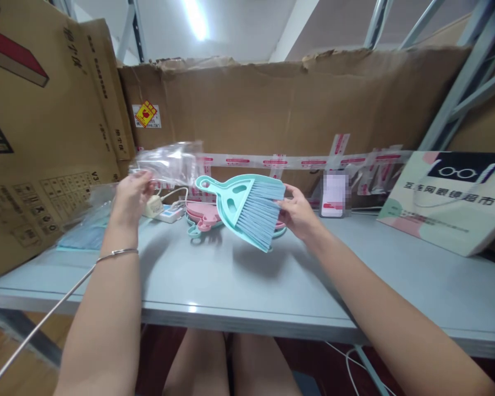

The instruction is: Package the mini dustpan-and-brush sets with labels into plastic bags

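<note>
My right hand [299,213] is closed on the bristle end of a mint-green dustpan and brush set [235,206], which is held up above the table with its looped handle pointing left. The brush [260,212] lies nested in the pan, its blue-grey bristles facing me. My left hand [135,190] pinches a clear plastic bag [169,162] that hangs out to the right, apart from the set. Behind the held set, pink and mint dustpans [202,215] lie on the table, partly hidden.
A grey table [198,275] carries a power strip with a charger [165,212], plastic-wrapped blue items [82,234] at left, a phone [334,193] and a printed glasses bag [449,201]. Cardboard [272,104] walls the back; a large carton [45,126] stands left. A white cable [45,322] crosses lower left.
</note>
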Tool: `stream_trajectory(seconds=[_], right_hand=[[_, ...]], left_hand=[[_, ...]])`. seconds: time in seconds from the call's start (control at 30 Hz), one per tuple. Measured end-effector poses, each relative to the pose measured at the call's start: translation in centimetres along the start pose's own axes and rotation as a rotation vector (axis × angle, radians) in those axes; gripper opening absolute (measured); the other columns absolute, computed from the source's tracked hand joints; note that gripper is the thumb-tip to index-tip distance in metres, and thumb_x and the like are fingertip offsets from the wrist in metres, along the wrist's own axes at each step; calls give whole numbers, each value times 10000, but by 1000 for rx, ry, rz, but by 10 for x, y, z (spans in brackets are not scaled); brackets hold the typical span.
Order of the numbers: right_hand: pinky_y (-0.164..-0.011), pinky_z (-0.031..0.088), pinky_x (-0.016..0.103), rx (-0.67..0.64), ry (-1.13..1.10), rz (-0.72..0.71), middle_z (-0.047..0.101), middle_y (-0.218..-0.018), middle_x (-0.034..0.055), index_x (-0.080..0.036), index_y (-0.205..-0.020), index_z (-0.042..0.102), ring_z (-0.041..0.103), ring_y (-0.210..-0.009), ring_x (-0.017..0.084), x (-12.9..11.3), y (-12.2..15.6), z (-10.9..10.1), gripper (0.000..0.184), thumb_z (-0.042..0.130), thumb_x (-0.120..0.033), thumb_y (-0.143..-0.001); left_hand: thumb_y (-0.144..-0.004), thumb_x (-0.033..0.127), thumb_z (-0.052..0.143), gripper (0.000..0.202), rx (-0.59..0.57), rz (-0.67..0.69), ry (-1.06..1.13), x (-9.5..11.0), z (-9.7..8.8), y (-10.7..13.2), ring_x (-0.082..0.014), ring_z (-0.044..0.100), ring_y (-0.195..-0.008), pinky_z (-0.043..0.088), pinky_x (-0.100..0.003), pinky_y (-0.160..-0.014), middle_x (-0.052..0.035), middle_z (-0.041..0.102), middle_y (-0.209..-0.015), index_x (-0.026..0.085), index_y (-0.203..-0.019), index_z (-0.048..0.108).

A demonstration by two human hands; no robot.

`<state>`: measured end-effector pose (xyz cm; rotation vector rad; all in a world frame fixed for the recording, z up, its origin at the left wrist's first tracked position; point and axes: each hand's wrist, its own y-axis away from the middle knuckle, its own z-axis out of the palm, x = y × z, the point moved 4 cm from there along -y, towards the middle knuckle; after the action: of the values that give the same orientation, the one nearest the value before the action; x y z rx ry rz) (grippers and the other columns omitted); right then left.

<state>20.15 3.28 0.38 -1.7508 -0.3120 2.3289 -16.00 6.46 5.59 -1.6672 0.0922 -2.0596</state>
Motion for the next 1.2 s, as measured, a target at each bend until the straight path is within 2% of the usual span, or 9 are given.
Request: stream_trajectory(seconds=[0.1, 0.23, 0.33, 0.47, 0.6, 0.73, 0.8, 1.03, 1.2], right_hand=[[-498, 487, 262, 33, -20, 32, 585, -752, -66, -281, -960, 388, 571, -592, 117, 4, -2, 0, 549, 724, -188, -535], [-527, 511, 280, 43, -25, 54, 594, -768, -56, -278, -955, 392, 593, -623, 131, 8, -3, 0, 541, 720, -166, -540], [-537, 520, 292, 23, -2, 48, 593, -774, -51, -277, -970, 396, 599, -633, 137, 8, -2, 1, 532, 716, -174, -558], [-556, 533, 301, 38, -10, 52, 593, -782, -50, -281, -994, 388, 602, -641, 138, 10, -1, 3, 553, 709, -173, -557], [-566, 543, 295, 48, -65, 48, 584, -782, -59, -300, -1046, 372, 590, -629, 123, 12, 0, 6, 592, 688, -160, -565], [-558, 549, 302, 26, -96, 36, 577, -796, -60, -321, -1066, 356, 585, -618, 121, 16, 1, 10, 599, 691, -177, -591], [-540, 540, 298, 1, -104, 53, 579, -805, -54, -313, -1067, 357, 585, -616, 124, 18, 3, 12, 598, 702, -189, -594], [-678, 528, 335, -255, 32, 132, 610, -905, -14, -295, -1120, 423, 617, -778, 158, 2, 9, 14, 574, 683, -189, -620], [-919, 421, 405, 50, 443, -522, 569, -1020, 20, -280, -1004, 539, 526, -1005, 189, -36, 20, 13, 252, 564, -287, -754]], left_hand=[[-752, 23, 536, 161, 345, 17, 165, 4, -25, -11, -33, 541, -695, 442, -131, -621, 85, 527, -626, 169, -757, 468], [-788, 23, 475, 229, 402, -64, 179, 3, -33, -17, -53, 558, -790, 467, -161, -672, 69, 525, -688, 189, -946, 468], [-848, 183, 504, 348, 318, -138, 189, 6, -27, -11, -94, 575, -919, 485, -195, -759, -43, 604, -962, 132, -1180, 414], [-829, 384, 525, 675, 171, -132, 242, 13, -4, 9, -203, 498, -1171, 472, -272, -882, -228, 458, -1299, 45, -1352, 266], [-743, 331, 636, 596, -99, -126, 164, 1, 45, 37, -253, 445, -1237, 463, -314, -905, -158, 473, -1317, 174, -1281, 434], [-734, 432, 646, 456, -586, -226, 21, -24, 97, 69, -243, 595, -962, 503, -342, -759, -106, 633, -1062, 186, -1110, 568], [-713, 390, 685, 486, -706, -173, 39, -29, 108, 78, -209, 608, -898, 499, -316, -730, -75, 647, -1053, 217, -1147, 551], [-712, 429, 691, 491, -608, 70, 177, -23, 104, 79, -220, 577, -1049, 517, -323, -782, -42, 544, -1313, 281, -1158, 549], [-653, 401, 756, 503, -652, 138, 180, -19, 110, 88, -219, 602, -1022, 523, -315, -772, -53, 575, -1277, 265, -1096, 561]])
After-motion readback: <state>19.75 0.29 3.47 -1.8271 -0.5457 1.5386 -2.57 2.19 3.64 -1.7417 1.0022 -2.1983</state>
